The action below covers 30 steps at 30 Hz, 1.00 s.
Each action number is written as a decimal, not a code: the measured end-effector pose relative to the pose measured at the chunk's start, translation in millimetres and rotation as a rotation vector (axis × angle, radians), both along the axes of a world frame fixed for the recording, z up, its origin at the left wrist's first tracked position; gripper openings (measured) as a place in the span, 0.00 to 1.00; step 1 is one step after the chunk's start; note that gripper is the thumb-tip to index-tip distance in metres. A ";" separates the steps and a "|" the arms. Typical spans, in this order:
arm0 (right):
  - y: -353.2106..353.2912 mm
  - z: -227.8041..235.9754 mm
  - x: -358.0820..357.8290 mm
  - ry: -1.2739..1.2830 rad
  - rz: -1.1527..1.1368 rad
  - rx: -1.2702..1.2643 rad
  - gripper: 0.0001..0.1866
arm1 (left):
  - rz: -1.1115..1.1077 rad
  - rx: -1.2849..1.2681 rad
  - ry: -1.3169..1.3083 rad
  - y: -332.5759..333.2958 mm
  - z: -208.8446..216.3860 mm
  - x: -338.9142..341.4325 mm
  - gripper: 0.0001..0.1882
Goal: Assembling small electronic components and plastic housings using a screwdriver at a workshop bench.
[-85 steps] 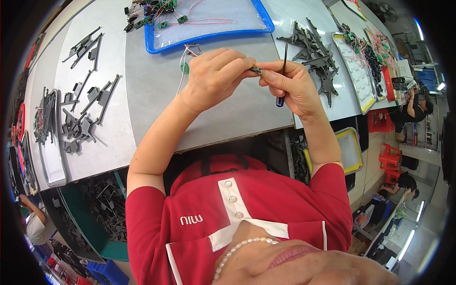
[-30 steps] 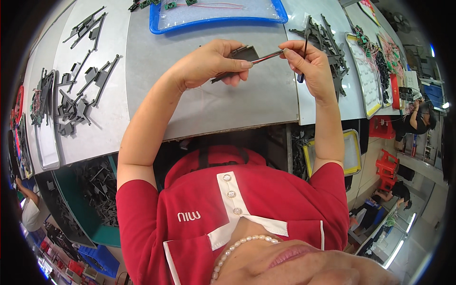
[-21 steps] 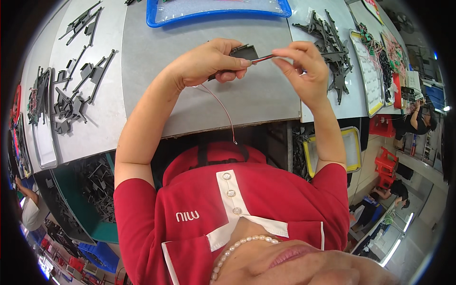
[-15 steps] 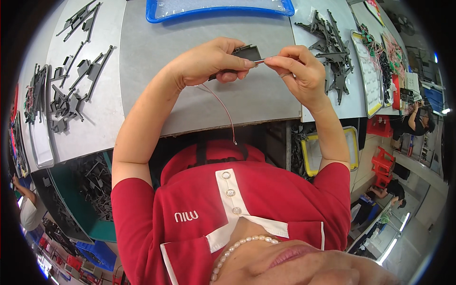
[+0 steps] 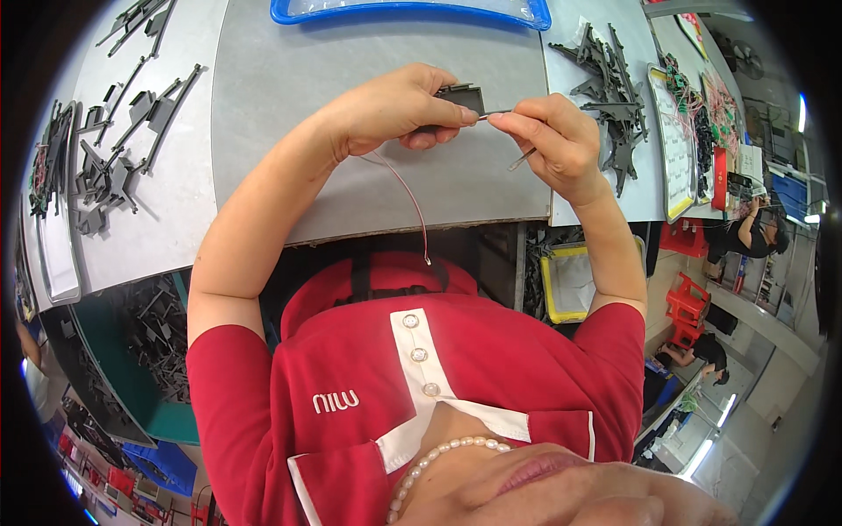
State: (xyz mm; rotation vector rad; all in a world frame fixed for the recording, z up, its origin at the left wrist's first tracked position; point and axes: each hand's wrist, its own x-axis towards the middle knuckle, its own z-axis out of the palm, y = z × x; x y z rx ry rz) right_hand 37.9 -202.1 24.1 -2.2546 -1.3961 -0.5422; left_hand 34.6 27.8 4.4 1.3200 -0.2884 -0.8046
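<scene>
My left hand (image 5: 412, 110) is closed around a dark grey plastic part (image 5: 465, 98) with a shallow boxy end, held above the table. A thin pinkish wire (image 5: 409, 188) hangs from beneath that hand, its free end dangling past the table's front edge. My right hand (image 5: 561, 140) is closed in a pinch on a slim metal tool (image 5: 521, 161), whose exact kind I cannot make out. A thin shiny tip (image 5: 488, 116) runs from its fingers to my left thumb, against the part. My fingers hide where the wire meets the part.
Several dark grey plastic parts (image 5: 162, 114) lie on the left, and another heap (image 5: 618, 110) on the right. A blue tray (image 5: 412, 10) stands at the far edge. Beyond the right heap is a tray (image 5: 668, 167) near wired pieces. Under the table sits a yellow-rimmed tray (image 5: 553, 289).
My right hand has turned a little, and a metal end now shows below its fingers. Both hands remain close together at the part. The whole view has shifted slightly.
</scene>
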 end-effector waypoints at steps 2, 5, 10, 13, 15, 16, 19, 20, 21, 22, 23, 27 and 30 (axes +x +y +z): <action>1.2 3.7 0.4 -0.005 0.009 -0.017 0.16 | -0.001 -0.006 0.000 -0.2 -1.7 0.4 0.09; 3.9 5.7 1.5 0.082 0.010 0.014 0.17 | -0.001 -0.016 -0.006 0.1 1.7 1.2 0.09; 0.8 1.1 1.5 -0.007 -0.016 0.067 0.18 | -0.010 -0.073 0.053 -0.5 2.1 1.6 0.11; -1.5 -3.2 1.6 -0.015 -0.010 0.030 0.19 | 0.040 -0.013 0.039 -2.4 3.5 -2.0 0.13; -0.2 -3.3 1.2 -0.013 -0.006 0.025 0.20 | 0.018 0.026 0.014 -1.3 7.0 -1.4 0.13; 0.2 -3.5 1.0 -0.013 -0.001 0.021 0.20 | 0.018 0.026 0.017 -1.9 5.8 -0.7 0.13; -0.6 -5.1 3.1 -0.024 -0.002 0.040 0.19 | 0.034 0.075 0.005 -3.1 2.5 1.9 0.13; -1.1 -5.5 3.7 -0.024 -0.002 0.040 0.19 | 0.026 0.047 0.021 -3.3 2.1 2.5 0.13; -1.6 -6.0 4.3 -0.020 -0.002 0.047 0.19 | 0.018 0.019 0.036 -3.5 1.5 3.1 0.13; -2.1 -6.3 4.9 -0.015 -0.003 0.053 0.19 | 0.018 0.019 0.036 -3.2 -0.9 4.5 0.13; -2.4 -6.7 5.7 -0.014 -0.003 0.054 0.19 | -0.014 -0.017 0.030 -2.6 -4.7 6.1 0.14; -5.1 -7.1 8.3 -0.026 0.033 0.037 0.19 | 0.001 -0.070 0.133 -2.7 -4.1 6.2 0.13; -5.9 -4.6 8.9 -0.035 0.047 0.019 0.19 | 0.020 -0.117 0.172 -3.1 -1.6 4.9 0.12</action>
